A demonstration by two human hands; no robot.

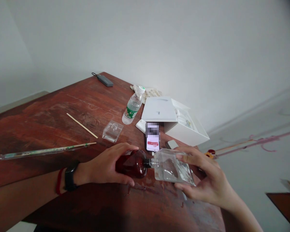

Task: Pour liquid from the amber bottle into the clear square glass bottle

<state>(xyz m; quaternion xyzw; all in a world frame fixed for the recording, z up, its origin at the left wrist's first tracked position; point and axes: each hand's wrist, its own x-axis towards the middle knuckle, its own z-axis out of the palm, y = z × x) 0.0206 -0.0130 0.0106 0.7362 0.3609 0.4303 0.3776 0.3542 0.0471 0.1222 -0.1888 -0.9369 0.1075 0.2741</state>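
Observation:
My left hand [106, 166] is wrapped round a dark red bottle [132, 165] that lies tilted on its side, its black neck [147, 163] pointing right. In my right hand [207, 174] is a clear, flat-sided bottle [170, 166], also tipped over, with its mouth turned left. The two necks meet end to end between my hands. A little clear liquid seems to lie inside the clear bottle. Wet drops [143, 188] show on the wooden table [106, 199] beneath. Part of the red bottle is hidden by my left fingers.
Beyond my hands are a phone [153, 137], a square clear glass piece [112, 131], a water bottle [133, 108] and a white box [159, 109] with an open white tray [188, 132]. A wooden stick [82, 125] and a wrapped stick [48, 151] lie left. A grey device [105, 80] sits farther back.

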